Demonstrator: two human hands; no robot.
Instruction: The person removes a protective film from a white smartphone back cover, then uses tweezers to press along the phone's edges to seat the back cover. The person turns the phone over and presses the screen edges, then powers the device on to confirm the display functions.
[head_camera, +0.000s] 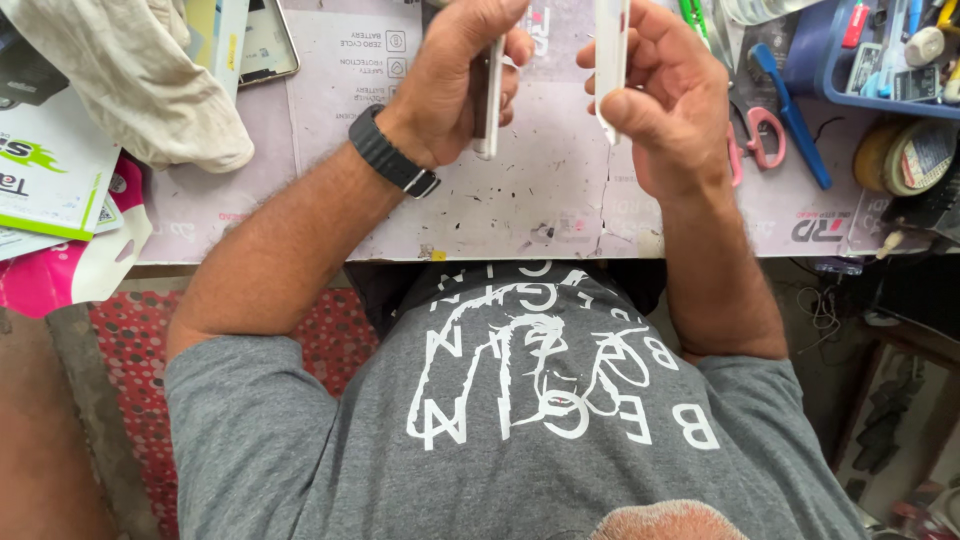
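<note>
At nine o'clock a crumpled beige cloth (140, 85) lies on the worn work mat (560, 200), above green-and-white packets (50, 170). Toward eleven o'clock the left hand (455, 85), a black band (392, 152) on its wrist, is closed around a thin white panel (488, 105) held edge-on and upright. Just beside it, at twelve to one o'clock, the right hand (665, 100) is curled about a second white panel (610, 65), also edge-on; the two pieces stand near each other but apart. At two o'clock lie pink-handled scissors (765, 135), a blue tool (795, 120), and tape rolls (905, 155) below a blue tray (880, 100).
</note>
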